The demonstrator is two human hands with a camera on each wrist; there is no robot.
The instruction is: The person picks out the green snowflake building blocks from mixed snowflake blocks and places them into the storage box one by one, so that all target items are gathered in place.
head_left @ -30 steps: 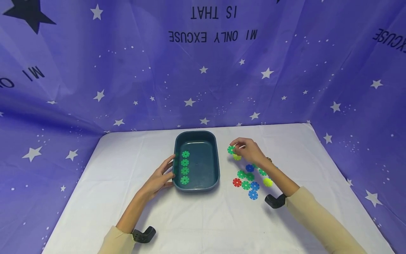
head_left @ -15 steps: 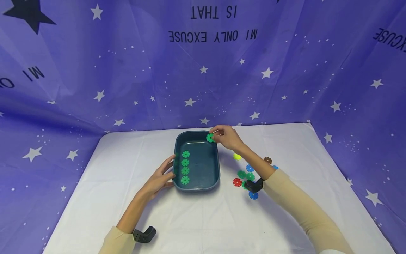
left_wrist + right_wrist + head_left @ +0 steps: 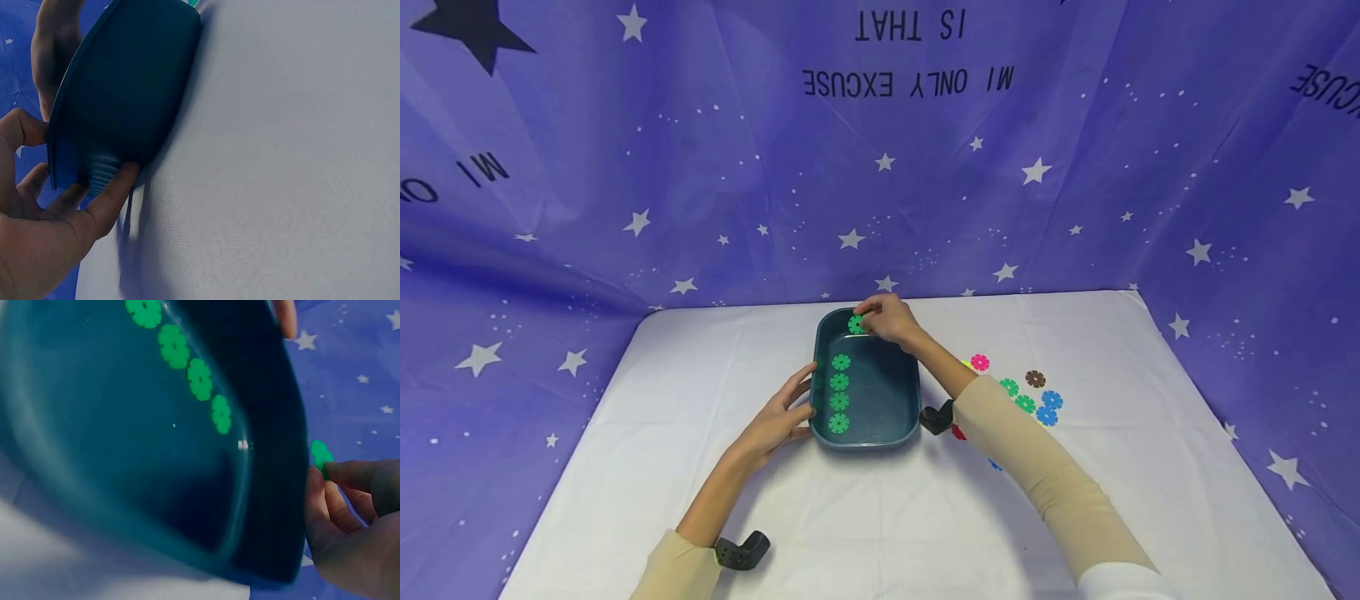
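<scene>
A dark teal tray (image 3: 910, 392) sits mid-table, with a column of several green flower-shaped discs (image 3: 839, 393) along its left side. My right hand (image 3: 883, 318) reaches over the tray's far end and pinches another green disc (image 3: 856, 324); the right wrist view shows that disc (image 3: 321, 455) between my fingertips, above the tray's far rim (image 3: 275, 506). My left hand (image 3: 778, 421) rests against the tray's left wall, fingers and thumb straight on it (image 3: 103, 200).
Loose discs lie on the white cloth right of the tray: pink (image 3: 980, 362), brown (image 3: 1035, 378), green (image 3: 1025, 404), blue (image 3: 1047, 411), partly hidden by my right forearm. A purple starred backdrop closes the back and sides.
My right hand lifted a green disc from the loose pile and carried it left, from the table to above the tray's far end. The left hand stayed on the tray.
</scene>
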